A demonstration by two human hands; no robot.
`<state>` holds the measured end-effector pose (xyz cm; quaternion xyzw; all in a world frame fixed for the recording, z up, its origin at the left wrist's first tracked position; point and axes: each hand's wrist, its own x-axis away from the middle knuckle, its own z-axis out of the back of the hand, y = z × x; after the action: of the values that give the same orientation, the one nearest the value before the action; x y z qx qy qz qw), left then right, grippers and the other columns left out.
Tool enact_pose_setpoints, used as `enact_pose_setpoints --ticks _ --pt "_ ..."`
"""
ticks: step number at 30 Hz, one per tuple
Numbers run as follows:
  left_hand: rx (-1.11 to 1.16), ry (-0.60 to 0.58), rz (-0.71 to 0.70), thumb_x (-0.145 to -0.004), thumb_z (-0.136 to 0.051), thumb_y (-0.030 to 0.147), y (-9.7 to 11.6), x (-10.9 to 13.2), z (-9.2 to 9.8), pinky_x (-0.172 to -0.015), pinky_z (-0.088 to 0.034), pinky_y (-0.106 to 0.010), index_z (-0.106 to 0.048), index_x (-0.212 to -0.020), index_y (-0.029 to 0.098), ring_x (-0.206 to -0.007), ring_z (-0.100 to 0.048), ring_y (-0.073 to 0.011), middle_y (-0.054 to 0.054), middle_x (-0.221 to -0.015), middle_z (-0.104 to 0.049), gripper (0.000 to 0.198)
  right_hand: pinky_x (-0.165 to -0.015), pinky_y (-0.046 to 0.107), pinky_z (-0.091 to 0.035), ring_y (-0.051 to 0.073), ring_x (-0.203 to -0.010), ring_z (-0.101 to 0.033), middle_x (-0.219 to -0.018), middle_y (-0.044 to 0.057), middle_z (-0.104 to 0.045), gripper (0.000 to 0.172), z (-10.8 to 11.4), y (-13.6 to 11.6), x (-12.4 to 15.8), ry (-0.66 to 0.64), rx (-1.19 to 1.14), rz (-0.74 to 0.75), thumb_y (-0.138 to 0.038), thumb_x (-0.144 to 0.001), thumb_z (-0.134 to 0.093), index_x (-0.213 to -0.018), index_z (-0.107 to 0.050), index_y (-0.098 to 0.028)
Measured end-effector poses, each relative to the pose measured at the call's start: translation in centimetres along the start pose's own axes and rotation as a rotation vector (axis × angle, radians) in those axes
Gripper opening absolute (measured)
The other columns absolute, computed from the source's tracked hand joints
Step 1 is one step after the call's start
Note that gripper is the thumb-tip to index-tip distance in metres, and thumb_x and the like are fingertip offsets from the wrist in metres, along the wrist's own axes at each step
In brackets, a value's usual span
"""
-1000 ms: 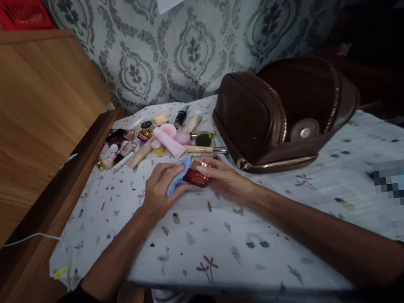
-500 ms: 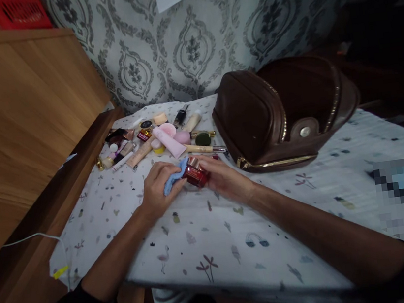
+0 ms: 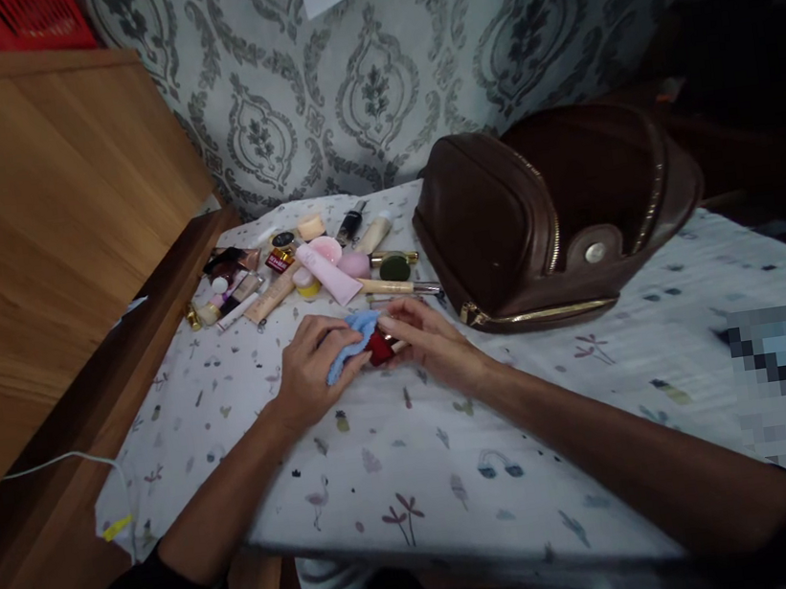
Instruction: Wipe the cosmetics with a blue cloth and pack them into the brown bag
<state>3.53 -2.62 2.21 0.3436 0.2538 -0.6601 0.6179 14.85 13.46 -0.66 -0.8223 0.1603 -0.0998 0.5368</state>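
My left hand [image 3: 316, 363] is closed on a folded light blue cloth [image 3: 352, 340], which presses against a small dark red cosmetic jar [image 3: 379, 347]. From the other side, my right hand [image 3: 435, 342] grips the jar, its fingers curled around the lid end. Fingers and cloth cover much of the jar, so its label does not show. Both hands are just above the patterned tablecloth [image 3: 416, 465], in front of a pile of cosmetics. A pink squeeze tube [image 3: 329, 274] and a makeup brush [image 3: 398, 286] lie closest behind them.
A brown leather bag [image 3: 478, 225] with gold zips stands open at the right. Several tubes, bottles and a round green-topped compact [image 3: 395, 268] are heaped at the back. On the left rises a wooden panel [image 3: 47, 195], with a white cable [image 3: 67, 460] below it.
The jar has turned in my hands, so its lettered front no longer shows. The blue cloth has shifted right over it, and my right fingers have moved up around the lid end.
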Motion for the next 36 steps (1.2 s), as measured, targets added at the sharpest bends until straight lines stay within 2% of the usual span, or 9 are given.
enact_pose_setpoints --ticks 5,8,10,14,20,24,28,32,36 --pt "0.004 0.017 0.022 -0.09 -0.066 0.023 0.0 0.0 0.0 -0.078 -0.052 -0.033 -0.06 -0.101 0.02 -0.088 -0.06 -0.0182 -0.006 -0.094 -0.063 0.012 -0.056 0.028 -0.059 0.017 -0.073 -0.069 -0.091 0.0 -0.069 0.046 -0.1 -0.5 0.3 -0.064 -0.03 -0.019 -0.041 -0.077 -0.078 -0.118 -0.062 -0.028" --pt "-0.002 0.021 0.037 -0.091 -0.064 0.021 0.1 0.1 0.0 -0.08 -0.052 -0.034 -0.061 -0.106 0.02 -0.09 -0.06 -0.0183 -0.007 -0.097 -0.063 0.016 -0.063 0.032 -0.062 0.019 -0.082 -0.071 -0.1 0.002 -0.071 0.04 -0.2 -0.6 0.4 -0.127 -0.123 -0.054 -0.034 -0.076 -0.079 -0.112 -0.067 -0.026" --pt "-0.021 0.019 0.038 -0.092 -0.062 0.021 0.1 0.1 0.0 -0.081 -0.052 -0.035 -0.062 -0.111 0.021 -0.092 -0.06 -0.0192 -0.007 -0.1 -0.063 0.019 -0.066 0.033 -0.063 0.019 -0.081 -0.071 -0.098 0.002 -0.072 0.038 -0.2 -0.6 0.4 -0.136 -0.179 -0.067 -0.031 -0.074 -0.08 -0.109 -0.067 -0.026" --pt "-0.086 0.001 -0.016 -0.092 -0.061 0.021 0.3 0.2 -0.1 -0.082 -0.053 -0.035 -0.061 -0.119 0.021 -0.095 -0.061 -0.0209 -0.009 -0.103 -0.063 0.027 -0.061 0.031 -0.063 0.017 -0.074 -0.07 -0.093 0.002 -0.071 0.035 -0.2 -0.4 0.3 -0.107 -0.16 -0.061 -0.035 -0.073 -0.082 -0.103 -0.068 -0.023" --pt "-0.167 -0.015 -0.14 -0.091 -0.062 0.02 0.5 0.3 -0.4 -0.086 -0.055 -0.038 -0.061 -0.124 0.021 -0.1 -0.061 -0.0234 -0.011 -0.106 -0.064 0.033 -0.056 0.028 -0.062 0.015 -0.07 -0.067 -0.088 0.0 -0.068 0.039 0.0 0.2 0.0 -0.015 -0.152 -0.004 -0.043 -0.065 -0.088 -0.092 -0.068 -0.023" --pt "-0.162 -0.009 -0.181 -0.09 -0.063 0.017 0.7 0.2 -0.6 -0.086 -0.057 -0.038 -0.063 -0.119 0.022 -0.099 -0.062 -0.0221 -0.009 -0.104 -0.066 0.029 -0.058 0.027 -0.061 0.014 -0.072 -0.067 -0.094 0.001 -0.071 0.034 0.0 0.2 -0.1 0.008 -0.177 -0.005 -0.042 -0.07 -0.085 -0.091 -0.069 -0.022" --pt "-0.166 -0.009 -0.207 -0.089 -0.063 0.014 0.7 0.1 -0.7 -0.084 -0.058 -0.038 -0.065 -0.113 0.02 -0.098 -0.063 -0.0219 -0.009 -0.103 -0.067 0.025 -0.06 0.025 -0.062 0.013 -0.069 -0.067 -0.087 0.002 -0.073 0.033 -0.1 -0.4 0.0 0.034 -0.235 -0.077 -0.045 -0.075 -0.081 -0.095 -0.07 -0.021" --pt "-0.166 -0.007 -0.198 -0.09 -0.063 0.014 0.5 0.2 -0.6 -0.087 -0.058 -0.039 -0.064 -0.12 0.021 -0.102 -0.063 -0.0221 -0.009 -0.106 -0.068 0.031 -0.054 0.023 -0.059 0.014 -0.063 -0.068 -0.085 0.004 -0.075 0.034 -0.2 -0.8 0.0 -0.005 -0.263 -0.147 -0.05 -0.082 -0.073 -0.098 -0.071 -0.02" --pt "-0.147 -0.006 -0.19 -0.089 -0.064 0.014 0.3 0.4 -0.6 -0.09 -0.057 -0.038 -0.062 -0.126 0.023 -0.105 -0.063 -0.0223 -0.009 -0.108 -0.068 0.037 -0.049 0.021 -0.056 0.014 -0.057 -0.067 -0.071 0.004 -0.072 0.039 -0.2 -0.8 0.0 -0.054 -0.264 -0.213 -0.056 -0.086 -0.066 -0.092 -0.072 -0.018"
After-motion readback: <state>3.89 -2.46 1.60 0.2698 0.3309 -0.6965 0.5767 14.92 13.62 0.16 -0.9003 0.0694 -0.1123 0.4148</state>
